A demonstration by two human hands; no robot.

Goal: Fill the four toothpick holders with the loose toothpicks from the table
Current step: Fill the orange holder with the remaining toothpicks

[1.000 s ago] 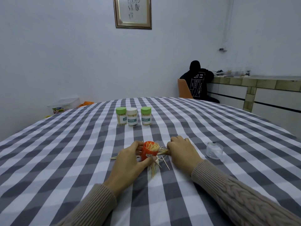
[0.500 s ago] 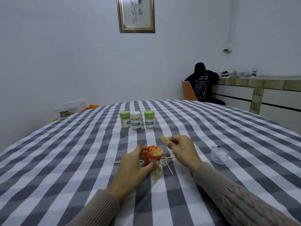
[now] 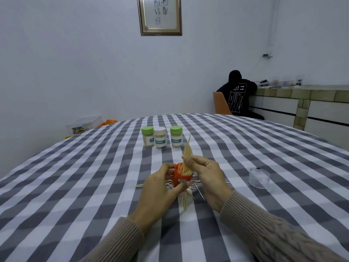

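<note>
My left hand [image 3: 160, 191] grips an open orange toothpick holder [image 3: 181, 179], partly filled, standing on the checked tablecloth. My right hand [image 3: 205, 174] pinches a bundle of toothpicks [image 3: 187, 151] upright, its lower ends inside the holder's mouth. Loose toothpicks [image 3: 186, 199] lie scattered on the cloth around and in front of the holder. Farther back stand three capped holders in a row: a green-lidded one [image 3: 147, 137], a white-lidded one [image 3: 160, 138] and another green-lidded one [image 3: 176, 136], all showing toothpicks inside.
A clear plastic lid [image 3: 259, 177] lies on the cloth to the right. The round table [image 3: 75, 176] drops away at left and right. Beyond it a person in black [image 3: 238, 95] sits on an orange chair by a tiled counter. A plastic box [image 3: 84, 124] stands far left.
My right hand rose from the table with a bundle of toothpicks, turned it upright and brought its ends into the orange holder. My left hand kept its grip on the holder.
</note>
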